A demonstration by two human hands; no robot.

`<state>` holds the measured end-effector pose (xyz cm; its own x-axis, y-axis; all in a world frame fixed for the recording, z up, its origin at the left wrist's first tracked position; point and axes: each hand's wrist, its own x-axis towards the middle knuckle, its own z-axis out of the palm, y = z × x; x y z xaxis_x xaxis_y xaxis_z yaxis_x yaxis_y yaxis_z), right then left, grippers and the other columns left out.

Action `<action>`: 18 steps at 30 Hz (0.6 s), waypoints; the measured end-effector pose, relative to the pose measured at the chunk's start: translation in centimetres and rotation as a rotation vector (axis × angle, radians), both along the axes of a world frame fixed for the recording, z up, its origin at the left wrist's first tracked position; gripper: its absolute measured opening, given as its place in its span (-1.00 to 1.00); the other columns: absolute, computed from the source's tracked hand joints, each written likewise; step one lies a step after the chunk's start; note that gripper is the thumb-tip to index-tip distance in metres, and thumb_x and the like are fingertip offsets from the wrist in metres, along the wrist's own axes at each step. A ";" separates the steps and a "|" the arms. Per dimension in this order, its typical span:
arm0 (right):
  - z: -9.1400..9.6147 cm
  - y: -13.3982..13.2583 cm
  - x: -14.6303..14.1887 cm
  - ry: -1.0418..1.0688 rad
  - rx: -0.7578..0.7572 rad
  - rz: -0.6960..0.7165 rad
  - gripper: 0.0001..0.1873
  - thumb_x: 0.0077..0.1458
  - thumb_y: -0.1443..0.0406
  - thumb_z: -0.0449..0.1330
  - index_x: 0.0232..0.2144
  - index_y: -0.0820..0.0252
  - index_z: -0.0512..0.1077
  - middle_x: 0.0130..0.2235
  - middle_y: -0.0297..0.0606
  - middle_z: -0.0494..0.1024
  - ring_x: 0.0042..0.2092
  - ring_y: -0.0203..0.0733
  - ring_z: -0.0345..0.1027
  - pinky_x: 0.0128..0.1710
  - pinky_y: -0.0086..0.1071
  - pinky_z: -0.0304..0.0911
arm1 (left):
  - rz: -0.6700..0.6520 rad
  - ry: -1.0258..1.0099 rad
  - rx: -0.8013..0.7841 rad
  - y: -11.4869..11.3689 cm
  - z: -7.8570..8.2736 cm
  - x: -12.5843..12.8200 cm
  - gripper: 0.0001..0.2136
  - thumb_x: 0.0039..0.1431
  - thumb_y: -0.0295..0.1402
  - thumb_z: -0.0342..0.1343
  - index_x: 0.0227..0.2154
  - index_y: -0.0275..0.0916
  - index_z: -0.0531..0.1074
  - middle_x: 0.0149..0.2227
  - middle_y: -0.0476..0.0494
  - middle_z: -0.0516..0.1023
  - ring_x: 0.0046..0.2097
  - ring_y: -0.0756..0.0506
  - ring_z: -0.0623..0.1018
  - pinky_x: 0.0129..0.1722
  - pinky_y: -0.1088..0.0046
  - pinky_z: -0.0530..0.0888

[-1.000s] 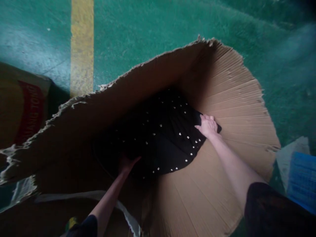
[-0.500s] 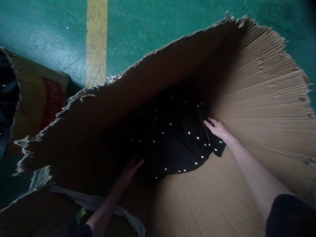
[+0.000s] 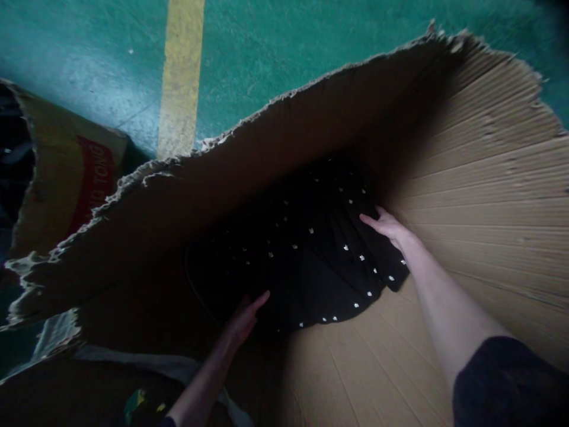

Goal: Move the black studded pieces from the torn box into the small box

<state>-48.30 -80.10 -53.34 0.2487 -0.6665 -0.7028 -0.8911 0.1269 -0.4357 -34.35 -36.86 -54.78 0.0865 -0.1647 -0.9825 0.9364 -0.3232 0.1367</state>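
Observation:
A black cloth (image 3: 306, 279) dotted with small white motifs lies in folds deep inside a large torn-edged cardboard box (image 3: 338, 379). My left hand (image 3: 242, 320) is at its near left edge, the thumb stretched out and the other fingers partly hidden in shadow. At the right end of the cloth is my right hand (image 3: 389, 228). Its thumb points left across the fabric and stands apart from the fingers, which are partly out of sight along the cloth's side. Both hands touch or nearly touch the cloth from opposite sides.
Ragged cardboard walls rise around both forearms. Left of the box stands a smaller carton (image 3: 57, 160) with a red printed label and dark contents. The floor (image 3: 275, 41) is green with a yellow stripe (image 3: 181, 77). A whitish strip (image 3: 146, 359) crosses the lower left.
The view has shifted slightly. My right hand has moved a little left over the cloth. My left hand shows more clearly, slightly further right. The cloth lies much the same.

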 end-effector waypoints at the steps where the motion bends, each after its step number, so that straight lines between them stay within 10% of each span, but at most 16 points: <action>1: -0.1 -0.1 -0.4 0.001 -0.019 0.030 0.09 -0.20 -0.16 0.32 0.28 0.15 0.08 0.26 -0.02 0.31 0.26 0.06 0.22 0.33 -0.06 0.15 | -0.017 -0.052 0.017 -0.2 0.2 -0.1 -0.45 -0.04 -0.23 0.40 0.04 -0.17 0.41 0.15 -0.20 0.50 0.17 -0.23 0.47 0.24 0.14 0.40; 18: 3.6 2.6 1.2 -0.103 0.318 0.182 -0.04 -0.35 0.06 0.48 0.12 0.11 0.24 0.18 -0.10 0.42 0.21 0.11 0.28 0.35 0.02 0.14 | 0.058 0.049 -0.189 -2.8 1.9 -1.5 -0.15 -0.38 -0.36 0.54 0.11 -0.29 0.38 -0.01 -0.30 0.60 0.09 -0.32 0.54 0.22 0.11 0.42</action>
<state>-47.10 -77.50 -49.75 0.4234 -0.3573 -0.8325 -0.8649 0.1140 -0.4888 -35.86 -39.69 -52.88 0.0538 -0.3428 -0.9379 0.9597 -0.2417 0.1434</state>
